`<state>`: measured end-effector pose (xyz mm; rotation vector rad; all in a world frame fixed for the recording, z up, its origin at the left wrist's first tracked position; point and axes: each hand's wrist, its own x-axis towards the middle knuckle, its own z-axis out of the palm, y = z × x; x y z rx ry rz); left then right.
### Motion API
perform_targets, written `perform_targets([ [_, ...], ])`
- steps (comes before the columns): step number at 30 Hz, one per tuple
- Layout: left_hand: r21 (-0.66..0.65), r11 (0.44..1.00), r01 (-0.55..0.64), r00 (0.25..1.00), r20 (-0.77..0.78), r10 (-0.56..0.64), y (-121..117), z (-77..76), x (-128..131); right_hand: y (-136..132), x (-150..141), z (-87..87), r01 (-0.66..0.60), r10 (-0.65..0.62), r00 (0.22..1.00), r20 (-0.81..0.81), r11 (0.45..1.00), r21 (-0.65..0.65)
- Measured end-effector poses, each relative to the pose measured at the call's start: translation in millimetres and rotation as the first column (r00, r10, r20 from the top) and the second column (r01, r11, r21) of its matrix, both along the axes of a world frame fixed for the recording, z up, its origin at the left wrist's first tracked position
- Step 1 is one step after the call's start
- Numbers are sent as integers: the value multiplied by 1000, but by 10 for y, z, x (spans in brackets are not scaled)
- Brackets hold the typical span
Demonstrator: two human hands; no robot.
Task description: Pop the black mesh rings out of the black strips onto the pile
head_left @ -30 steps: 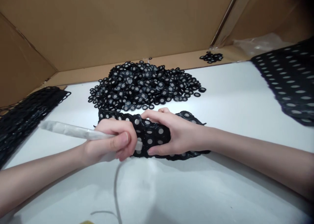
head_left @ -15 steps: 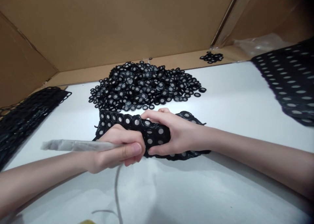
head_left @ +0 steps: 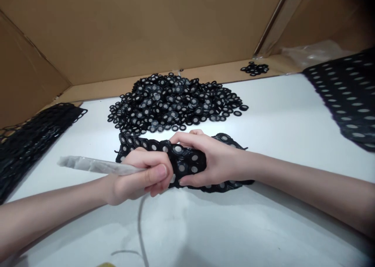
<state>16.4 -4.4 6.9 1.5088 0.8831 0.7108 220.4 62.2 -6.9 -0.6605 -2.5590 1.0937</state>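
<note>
My left hand [head_left: 146, 173] is closed around a slim, pen-like tool wrapped in whitish film [head_left: 90, 165]; its rear end sticks out to the left, while its working tip is hidden by the fingers. Those fingers sit against a black sheet with rows of pale grey discs [head_left: 187, 161]. From the other side my right hand [head_left: 211, 157] grips this sheet, thumb below and fingers above, folding it upward into a ridge. The sheet's ends spread out on the white table to both sides of the hands.
Behind the sheet lies a big heap of loose black rings with pale centres [head_left: 175, 99]. A small pile of rings [head_left: 254, 68] rests farther back. Black perforated sheets [head_left: 38, 138] lie left, and a dotted black sheet [head_left: 351, 99] right. Cardboard walls [head_left: 146, 29] enclose the table [head_left: 234, 228].
The rear end of the wrapped tool has swung up and to the right as my left hand tilts. My right hand keeps its grip on the folded sheet.
</note>
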Motion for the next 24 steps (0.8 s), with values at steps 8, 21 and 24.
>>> perform_targets([
  [8,11,1000,4,1000,5,-4,-5,3,0,4,10,-7,-9,9,1000,-11,1000,7],
  [21,65,995,78,991,-116,-70,-11,63,13,1,4,4,-16,16,1000,-21,1000,1],
  [24,40,993,109,985,-137,-103,10,72,10,-2,1,11,-15,15,1000,-22,1000,10],
])
